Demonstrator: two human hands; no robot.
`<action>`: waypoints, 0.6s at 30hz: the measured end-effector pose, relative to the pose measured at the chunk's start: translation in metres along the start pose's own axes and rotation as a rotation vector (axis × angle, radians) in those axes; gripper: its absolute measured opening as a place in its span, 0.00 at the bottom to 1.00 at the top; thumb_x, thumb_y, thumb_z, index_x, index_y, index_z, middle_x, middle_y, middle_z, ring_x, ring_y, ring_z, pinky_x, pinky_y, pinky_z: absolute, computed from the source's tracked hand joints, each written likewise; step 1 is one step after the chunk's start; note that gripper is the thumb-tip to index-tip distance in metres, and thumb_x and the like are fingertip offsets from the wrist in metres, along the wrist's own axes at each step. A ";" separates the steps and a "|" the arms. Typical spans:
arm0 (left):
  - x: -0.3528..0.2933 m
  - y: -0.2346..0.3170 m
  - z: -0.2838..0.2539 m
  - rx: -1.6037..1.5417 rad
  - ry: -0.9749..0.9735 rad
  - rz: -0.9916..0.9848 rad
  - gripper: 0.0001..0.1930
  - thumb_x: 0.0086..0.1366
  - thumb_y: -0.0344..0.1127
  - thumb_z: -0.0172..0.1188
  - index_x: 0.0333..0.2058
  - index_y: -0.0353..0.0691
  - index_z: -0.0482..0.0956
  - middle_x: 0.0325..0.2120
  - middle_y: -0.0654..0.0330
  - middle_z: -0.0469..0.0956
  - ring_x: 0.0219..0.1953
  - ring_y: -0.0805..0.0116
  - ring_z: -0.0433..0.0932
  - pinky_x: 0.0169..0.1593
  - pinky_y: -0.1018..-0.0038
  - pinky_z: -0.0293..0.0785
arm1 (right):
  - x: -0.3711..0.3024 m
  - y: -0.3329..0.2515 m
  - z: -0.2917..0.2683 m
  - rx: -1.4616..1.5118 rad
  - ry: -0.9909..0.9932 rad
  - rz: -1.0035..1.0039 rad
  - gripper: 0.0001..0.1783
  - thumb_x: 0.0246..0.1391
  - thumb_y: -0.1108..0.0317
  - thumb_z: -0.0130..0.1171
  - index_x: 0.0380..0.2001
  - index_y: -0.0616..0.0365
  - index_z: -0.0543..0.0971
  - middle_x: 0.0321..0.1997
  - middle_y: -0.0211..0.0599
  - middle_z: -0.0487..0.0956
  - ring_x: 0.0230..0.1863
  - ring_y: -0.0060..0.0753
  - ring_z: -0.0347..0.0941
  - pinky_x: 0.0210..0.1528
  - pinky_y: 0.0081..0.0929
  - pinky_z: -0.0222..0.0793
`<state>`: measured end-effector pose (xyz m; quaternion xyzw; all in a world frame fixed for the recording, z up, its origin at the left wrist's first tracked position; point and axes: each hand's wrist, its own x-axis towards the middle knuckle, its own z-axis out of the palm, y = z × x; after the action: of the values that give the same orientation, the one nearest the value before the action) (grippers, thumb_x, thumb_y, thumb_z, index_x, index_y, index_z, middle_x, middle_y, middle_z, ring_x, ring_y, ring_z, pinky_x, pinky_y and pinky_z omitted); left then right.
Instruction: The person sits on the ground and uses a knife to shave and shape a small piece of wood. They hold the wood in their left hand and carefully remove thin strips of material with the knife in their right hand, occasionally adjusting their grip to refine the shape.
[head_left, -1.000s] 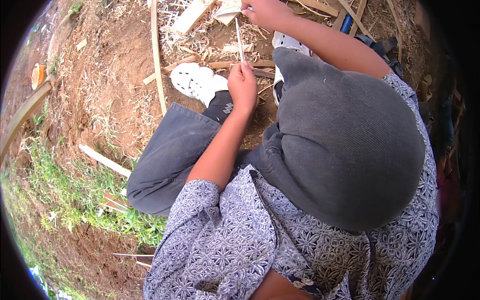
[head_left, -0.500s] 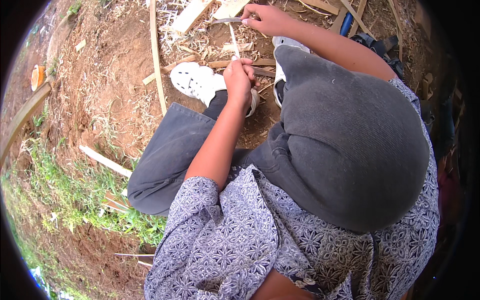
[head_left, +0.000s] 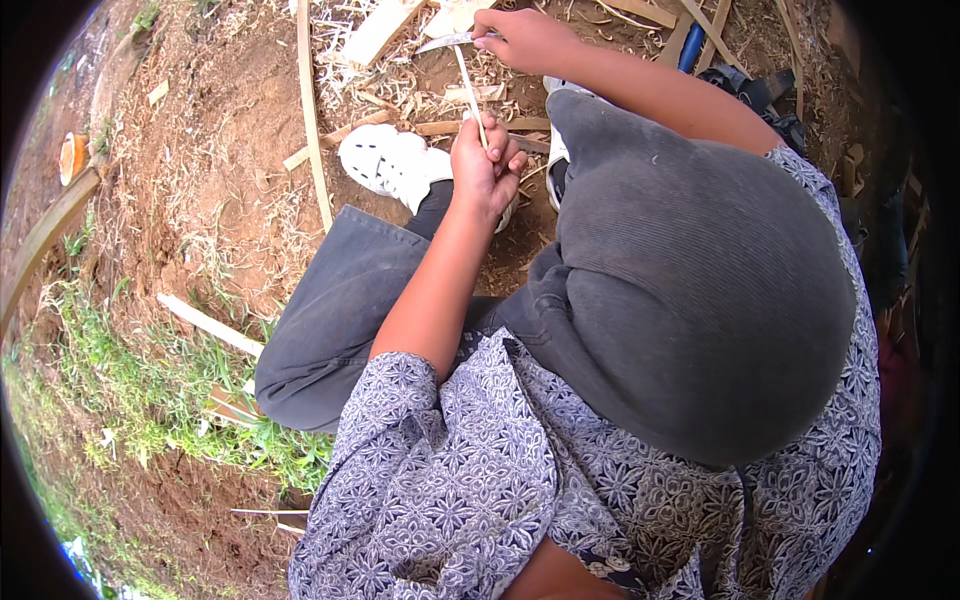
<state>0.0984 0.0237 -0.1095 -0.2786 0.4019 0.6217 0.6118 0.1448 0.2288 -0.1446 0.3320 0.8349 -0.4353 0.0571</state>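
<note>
Turned more palm-up than half a second ago, my left hand (head_left: 484,172) pinches the thin stick (head_left: 467,82) above the ground (head_left: 250,150), presumably steadying it; my right hand (head_left: 522,42) grips the knife (head_left: 440,43) at its far end.

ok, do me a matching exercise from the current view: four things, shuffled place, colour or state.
1. Left hand
2. Right hand
3. Left shoe
4. Trousers

A. Dark grey
B. Holding the curved blade
C. White, with holes
D. Holding the thin stick

Pairs: 1-D, 2-B, 3-C, 4-A
</note>
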 end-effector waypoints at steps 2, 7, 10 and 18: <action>0.001 0.000 -0.002 0.000 0.001 -0.002 0.14 0.80 0.45 0.41 0.34 0.48 0.68 0.11 0.71 0.58 0.12 0.76 0.51 0.21 0.74 0.58 | -0.002 -0.011 -0.001 -0.050 0.008 0.036 0.13 0.64 0.55 0.58 0.44 0.51 0.81 0.38 0.50 0.85 0.40 0.59 0.82 0.43 0.53 0.76; -0.001 0.001 0.004 0.089 0.071 0.046 0.15 0.80 0.46 0.41 0.33 0.47 0.67 0.12 0.69 0.58 0.12 0.75 0.53 0.21 0.74 0.59 | 0.002 -0.015 -0.002 -0.084 0.005 0.046 0.12 0.64 0.56 0.58 0.41 0.51 0.80 0.37 0.50 0.85 0.40 0.59 0.82 0.42 0.55 0.75; -0.003 -0.006 0.006 0.274 0.138 0.150 0.17 0.81 0.47 0.40 0.33 0.46 0.66 0.12 0.68 0.59 0.13 0.75 0.55 0.20 0.73 0.62 | 0.005 -0.011 -0.003 -0.083 0.044 0.054 0.12 0.63 0.56 0.59 0.41 0.52 0.80 0.37 0.51 0.85 0.41 0.58 0.82 0.42 0.54 0.75; -0.004 -0.009 -0.004 0.586 0.214 0.260 0.18 0.82 0.48 0.39 0.34 0.44 0.67 0.15 0.68 0.62 0.15 0.76 0.60 0.21 0.72 0.69 | 0.021 0.019 -0.009 0.107 0.024 0.085 0.13 0.59 0.59 0.62 0.41 0.56 0.82 0.37 0.51 0.85 0.41 0.53 0.83 0.44 0.46 0.77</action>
<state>0.1076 0.0178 -0.1095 -0.1011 0.6576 0.5199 0.5358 0.1415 0.2537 -0.1603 0.3747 0.7962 -0.4726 0.0476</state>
